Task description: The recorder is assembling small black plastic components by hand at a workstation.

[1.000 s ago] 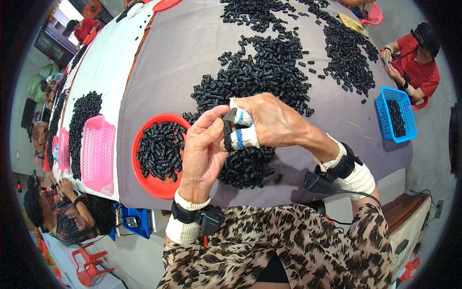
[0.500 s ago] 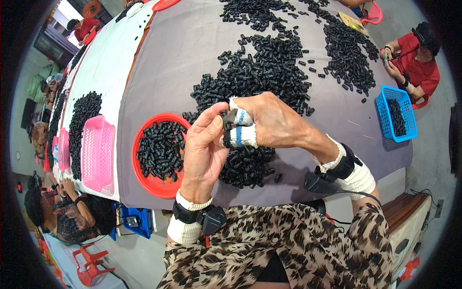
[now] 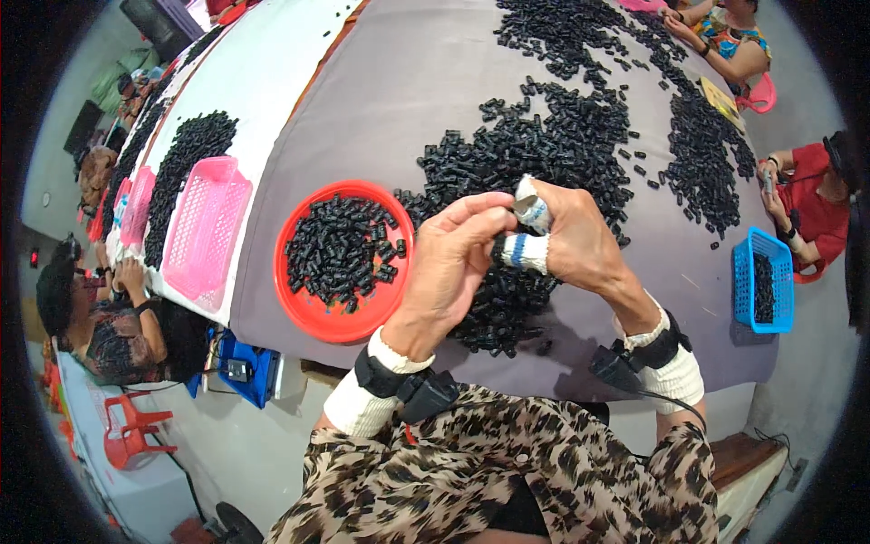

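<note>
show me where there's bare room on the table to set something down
Widest: grey cloth between the red bowl, the white cloth and the big heap of black parts. A second patch lies between that heap and the blue basket, bar some thin sticks. Crowded: the red bowl, and the heap behind the right hand.

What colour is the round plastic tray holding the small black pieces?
Red: the round plastic tray beside the left hand, best seen in the head view.
</note>
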`<state>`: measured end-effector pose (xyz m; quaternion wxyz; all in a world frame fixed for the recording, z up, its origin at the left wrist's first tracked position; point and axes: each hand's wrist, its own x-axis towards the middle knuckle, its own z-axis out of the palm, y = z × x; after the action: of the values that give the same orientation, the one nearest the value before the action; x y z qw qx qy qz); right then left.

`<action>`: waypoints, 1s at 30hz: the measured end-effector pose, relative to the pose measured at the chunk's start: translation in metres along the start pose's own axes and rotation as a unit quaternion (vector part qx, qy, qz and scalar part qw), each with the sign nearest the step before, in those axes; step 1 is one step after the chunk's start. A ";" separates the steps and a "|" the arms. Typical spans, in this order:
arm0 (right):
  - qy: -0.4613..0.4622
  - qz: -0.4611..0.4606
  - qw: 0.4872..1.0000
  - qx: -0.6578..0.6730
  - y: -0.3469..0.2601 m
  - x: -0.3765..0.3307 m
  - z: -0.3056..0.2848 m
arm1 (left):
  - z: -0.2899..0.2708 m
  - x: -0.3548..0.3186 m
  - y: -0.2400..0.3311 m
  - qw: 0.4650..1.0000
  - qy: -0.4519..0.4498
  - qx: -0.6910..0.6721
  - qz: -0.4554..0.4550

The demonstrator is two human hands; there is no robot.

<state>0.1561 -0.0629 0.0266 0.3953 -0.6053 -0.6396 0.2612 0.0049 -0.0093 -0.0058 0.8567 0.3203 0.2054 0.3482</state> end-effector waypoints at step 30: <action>-0.072 -0.081 0.994 0.027 0.011 0.005 0.014 | -0.010 -0.009 0.001 0.999 0.007 0.003 0.032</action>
<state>0.1510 -0.0548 0.0112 0.3842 -0.5202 -0.7063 0.2881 -0.0070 -0.0109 -0.0110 0.8429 0.3266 0.2021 0.3769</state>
